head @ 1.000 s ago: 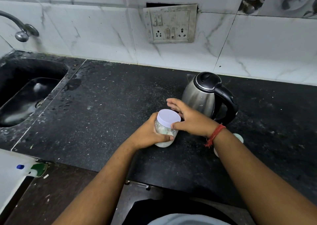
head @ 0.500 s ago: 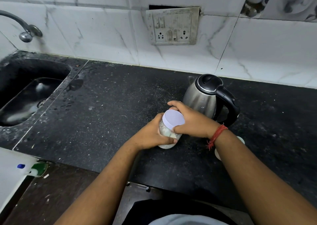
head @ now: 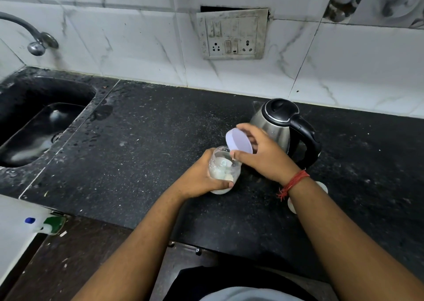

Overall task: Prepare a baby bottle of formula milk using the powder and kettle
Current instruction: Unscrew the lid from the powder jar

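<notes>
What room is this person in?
Most likely a home kitchen: a black stone counter with a sink under a tap, an electric kettle, and a tiled wall with a power socket panel.

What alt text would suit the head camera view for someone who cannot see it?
The right hand lifts a white lid off a clear jar of powder held by the left hand on a black counter. A steel kettle stands just behind; a sink lies far left.

left hand (head: 197,178) gripping, right hand (head: 263,156) pinching
</notes>
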`<state>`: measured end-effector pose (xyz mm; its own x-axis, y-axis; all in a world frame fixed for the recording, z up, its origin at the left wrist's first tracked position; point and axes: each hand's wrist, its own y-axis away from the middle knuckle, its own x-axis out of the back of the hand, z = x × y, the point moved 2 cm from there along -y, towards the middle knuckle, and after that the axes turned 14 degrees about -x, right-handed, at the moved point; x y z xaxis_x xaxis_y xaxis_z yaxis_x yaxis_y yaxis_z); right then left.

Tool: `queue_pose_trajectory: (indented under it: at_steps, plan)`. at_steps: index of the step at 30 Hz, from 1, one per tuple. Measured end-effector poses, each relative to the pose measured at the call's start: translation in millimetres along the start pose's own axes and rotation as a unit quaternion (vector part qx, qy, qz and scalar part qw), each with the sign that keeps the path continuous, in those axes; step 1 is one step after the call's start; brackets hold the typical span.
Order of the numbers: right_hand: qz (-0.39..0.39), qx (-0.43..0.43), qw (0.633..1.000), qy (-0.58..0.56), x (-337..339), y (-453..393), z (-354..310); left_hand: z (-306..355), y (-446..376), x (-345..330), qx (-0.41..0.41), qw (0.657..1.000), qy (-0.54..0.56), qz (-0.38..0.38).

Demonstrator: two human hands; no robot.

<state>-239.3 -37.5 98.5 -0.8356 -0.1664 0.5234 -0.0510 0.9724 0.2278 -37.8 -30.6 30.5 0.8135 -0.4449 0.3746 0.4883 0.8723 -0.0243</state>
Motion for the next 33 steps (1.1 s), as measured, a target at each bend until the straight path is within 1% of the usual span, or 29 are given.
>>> queue_pose_trajectory:
  at_steps: [2,5,9,13,15,17,21,33]
  plan:
    - [0.045,-0.008,0.998,-0.036,0,0,7,-7,1,1,-0.005,0.999,0.003,0.036]
    - [0.091,-0.013,0.995,-0.042,-9,4,16,-19,4,3,-0.006,0.996,0.02,0.087]
    - [0.132,-0.024,0.991,0.026,-30,13,38,-31,9,4,0.004,0.988,0.053,0.145]
    - [0.129,-0.041,0.986,0.102,-50,18,68,-44,15,7,0.014,0.98,0.044,0.194]
    - [0.111,-0.055,0.98,0.154,-56,18,79,-49,15,9,0.016,0.98,0.031,0.198]
    - [0.087,-0.071,0.973,0.202,-62,18,87,-52,15,9,0.018,0.982,0.027,0.187]
    - [0.068,-0.083,0.959,0.263,-71,15,95,-50,12,7,0.01,0.986,0.026,0.167]
    - [0.059,-0.09,0.941,0.32,-83,13,102,-63,20,7,-0.026,0.988,-0.015,0.151]
